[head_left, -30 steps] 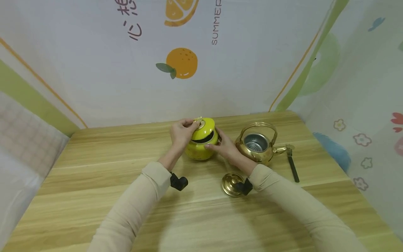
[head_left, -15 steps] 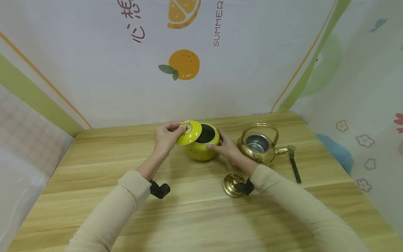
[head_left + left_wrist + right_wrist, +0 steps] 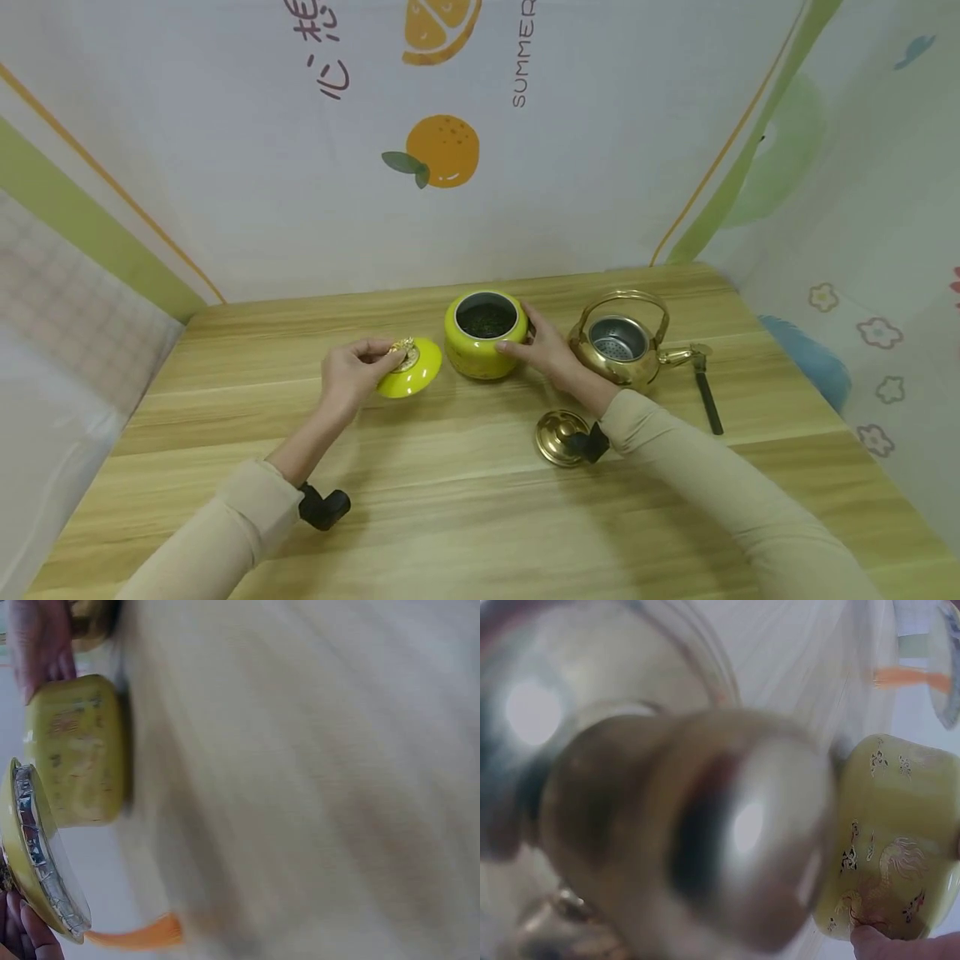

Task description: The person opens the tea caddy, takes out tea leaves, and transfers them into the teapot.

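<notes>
Where a cream sleeve (image 3: 217, 529) slants up from the lower left, we see the left hand (image 3: 351, 375), thumb and fingers pinching the gold knob (image 3: 405, 350) of a yellow lid (image 3: 422, 379), held tilted above the table (image 3: 450, 533). Behind, on the white backdrop (image 3: 600, 167), we read the characters (image 3: 322, 50) 心 and 想, then, past orange fruit drawings (image 3: 444, 152), the word SUMMER (image 3: 522, 58) running sideways. Right of the lid and apart from it, the uncovered yellow jar (image 3: 476, 357) stands upright on the table, dark leafy bits (image 3: 486, 321) inside; the right wrist view shows its wall with a golden dragon-like figure (image 3: 896, 870) and dark lettering (image 3: 851, 855) that we cannot make out. Reaching in from the lower right, the right hand (image 3: 551, 350) grasps the jar, thumb on its near side and fingers round its right side. Near that wrist we find a domed brass lid (image 3: 555, 437), knob up; farther right, a brass kettle (image 3: 609, 368) with raised handle (image 3: 626, 294) and perforated strainer (image 3: 613, 340). Last, a black-handled tool (image 3: 708, 404) lies by the spout (image 3: 673, 357).
</notes>
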{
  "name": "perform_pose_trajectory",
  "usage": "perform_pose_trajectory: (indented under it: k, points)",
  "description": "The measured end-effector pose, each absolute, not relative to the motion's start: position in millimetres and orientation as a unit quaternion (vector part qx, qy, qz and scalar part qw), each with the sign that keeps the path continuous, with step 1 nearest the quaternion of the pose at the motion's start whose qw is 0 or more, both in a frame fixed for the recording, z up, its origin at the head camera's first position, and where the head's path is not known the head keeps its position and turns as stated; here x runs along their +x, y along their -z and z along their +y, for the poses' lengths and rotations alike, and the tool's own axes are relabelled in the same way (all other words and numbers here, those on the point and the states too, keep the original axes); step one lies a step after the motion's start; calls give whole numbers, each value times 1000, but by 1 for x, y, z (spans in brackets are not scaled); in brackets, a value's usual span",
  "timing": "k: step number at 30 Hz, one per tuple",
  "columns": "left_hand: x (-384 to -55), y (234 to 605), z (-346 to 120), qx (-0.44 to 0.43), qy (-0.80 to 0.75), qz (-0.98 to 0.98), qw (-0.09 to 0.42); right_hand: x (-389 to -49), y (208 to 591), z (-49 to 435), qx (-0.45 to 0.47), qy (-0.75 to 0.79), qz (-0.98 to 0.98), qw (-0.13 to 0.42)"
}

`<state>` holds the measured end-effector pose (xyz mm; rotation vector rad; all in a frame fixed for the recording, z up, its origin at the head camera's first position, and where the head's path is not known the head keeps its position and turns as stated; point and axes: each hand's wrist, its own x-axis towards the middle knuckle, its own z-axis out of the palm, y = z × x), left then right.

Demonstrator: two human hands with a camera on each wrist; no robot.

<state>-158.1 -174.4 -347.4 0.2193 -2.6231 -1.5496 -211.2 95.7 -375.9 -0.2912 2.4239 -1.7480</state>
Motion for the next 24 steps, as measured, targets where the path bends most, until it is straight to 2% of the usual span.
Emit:
perform_pose_trajectory:
  k: [17,24]
  points:
    - [-140,376,-177,53,477,-877,10,-213,377,96,-94,575,810,69]
    - [-136,382,-177,44,463,-885,15,-214,379,97,-99,580,805,68]
